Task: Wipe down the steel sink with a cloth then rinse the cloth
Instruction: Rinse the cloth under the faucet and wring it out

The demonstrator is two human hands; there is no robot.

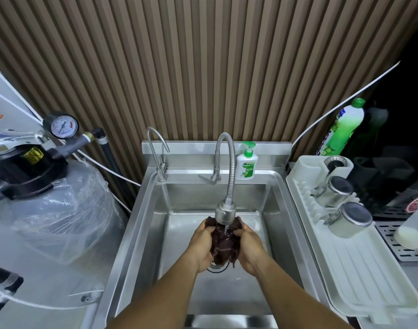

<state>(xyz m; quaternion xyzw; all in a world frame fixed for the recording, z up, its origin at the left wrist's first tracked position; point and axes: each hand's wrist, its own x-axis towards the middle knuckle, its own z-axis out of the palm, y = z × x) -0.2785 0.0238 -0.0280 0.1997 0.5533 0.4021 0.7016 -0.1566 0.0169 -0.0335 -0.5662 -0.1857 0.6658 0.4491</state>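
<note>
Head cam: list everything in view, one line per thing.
sink: 1, steel, centre
flexible tap: 1, steel, back rim centre, water running
small tap: 1, steel, back rim left
cloth: 1, dark maroon, in sink under flexible tap
soap bottle: 1, white and green, back rim, right of flexible tap
detergent bottle: 1, green, right rear
rack: 1, white, right of sink
jugs: 2, steel, on rack
gauge: 1, black with white dial, left rear
tank: 1, pale, wrapped in clear plastic, left of sink
left hand: 1, grips cloth's left side
right hand: 1, grips cloth's right side
</note>
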